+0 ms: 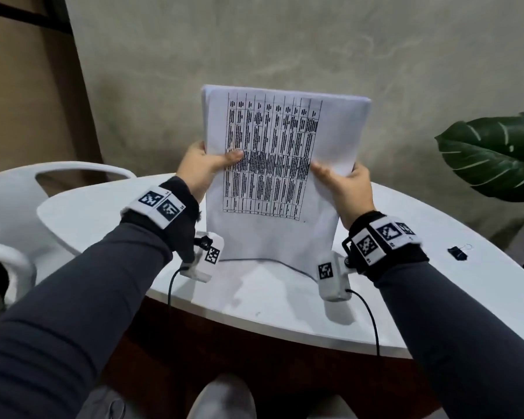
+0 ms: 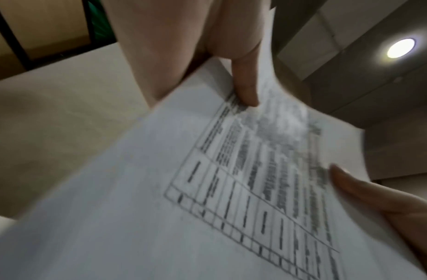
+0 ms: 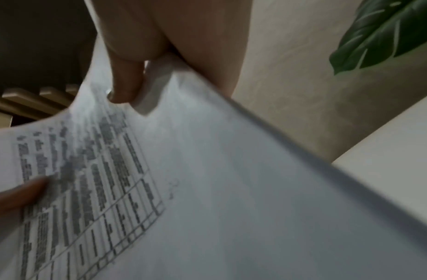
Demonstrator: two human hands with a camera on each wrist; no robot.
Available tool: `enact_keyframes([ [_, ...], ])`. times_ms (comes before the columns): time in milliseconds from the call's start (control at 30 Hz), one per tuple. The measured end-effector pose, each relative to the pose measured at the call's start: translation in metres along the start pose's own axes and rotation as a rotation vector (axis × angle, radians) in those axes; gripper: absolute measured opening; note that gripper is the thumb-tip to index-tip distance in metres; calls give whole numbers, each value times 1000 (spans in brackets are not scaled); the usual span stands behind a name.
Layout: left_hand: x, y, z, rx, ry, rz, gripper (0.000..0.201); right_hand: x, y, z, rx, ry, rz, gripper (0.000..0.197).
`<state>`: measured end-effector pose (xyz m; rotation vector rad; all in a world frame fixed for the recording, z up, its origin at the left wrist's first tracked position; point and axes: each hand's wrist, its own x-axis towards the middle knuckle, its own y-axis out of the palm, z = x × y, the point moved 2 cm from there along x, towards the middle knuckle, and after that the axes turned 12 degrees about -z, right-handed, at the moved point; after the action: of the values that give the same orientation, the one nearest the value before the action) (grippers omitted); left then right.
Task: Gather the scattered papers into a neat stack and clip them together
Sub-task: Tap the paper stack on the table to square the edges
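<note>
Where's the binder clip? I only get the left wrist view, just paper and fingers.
Observer: The binder clip lies on the white table, off to the right of the right hand, untouched.
Operator: Is the stack lifted or standing?
Observer: The paper stack stands upright with its bottom edge on the table.
Operator: Does the other hand have a full grip?
Observer: Yes, it grips the right edge, thumb in front; the left hand grips the left edge likewise.

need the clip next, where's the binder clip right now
In the head view the binder clip lies on the white table at the far right, beyond the right hand, near the plant.
</note>
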<state>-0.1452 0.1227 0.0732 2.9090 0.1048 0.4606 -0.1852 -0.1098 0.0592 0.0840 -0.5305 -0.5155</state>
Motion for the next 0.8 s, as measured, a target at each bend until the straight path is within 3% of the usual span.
enact_keyframes([
  [133,9,4,-16,-108,70,-65,125,15,8,25,52,-88,-26,27],
  [200,14,3,-15,-110,79,-69,137,16,7,28,86,-76,-19,25],
  [267,8,0,-9,-75,40,-56,116,10,1,18,67,-18,33,20],
  [367,-4,-5,13,-58,-67,-6,43,-4,-8,-5,40,151,179,25],
  [400,-6,-6,18,-62,-90,9,27,-7,-9,-9,57,203,218,27],
  [500,-5,-1,19,-40,-78,20,25,-6,-5,-8,56,250,221,37],
  [600,-3,4,12,-49,-12,-25,25,3,-2,-2,62,216,138,25],
  [667,-3,3,11,-66,20,-54,36,6,-3,-2,75,199,120,20],
  [733,-7,0,16,-74,21,-38,44,1,-7,-6,49,202,182,15],
  [800,-12,-5,25,-59,6,-3,40,-9,-13,-16,19,252,261,28],
])
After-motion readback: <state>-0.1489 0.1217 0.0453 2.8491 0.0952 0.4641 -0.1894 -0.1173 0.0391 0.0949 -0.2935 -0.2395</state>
